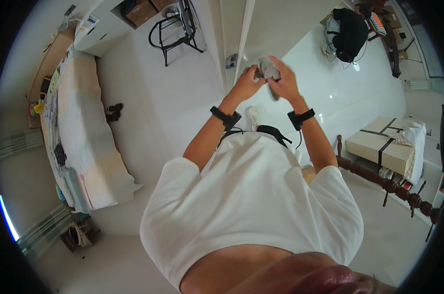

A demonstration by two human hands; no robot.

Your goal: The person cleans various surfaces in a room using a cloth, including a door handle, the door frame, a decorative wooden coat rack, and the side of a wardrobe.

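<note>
A crumpled grey cloth [268, 68] is held up between my two hands, in front of a pale wall edge. My left hand [247, 84] pinches its left side with thumb and bent fingers. On the other side, my right hand [286, 81] grips the cloth, its thumb beneath and its index finger reaching over the top. Part of the cloth hangs below my right hand. Black straps with small boxes circle both wrists.
A white door-frame edge [245, 40] and a wall switch plate [231, 61] are close to my hands. A bed [82, 121] lies left, a black folding chair [176, 35] ahead. At right are a black bag [348, 35], a strapped box [381, 143] and a turned wooden rail [376, 176].
</note>
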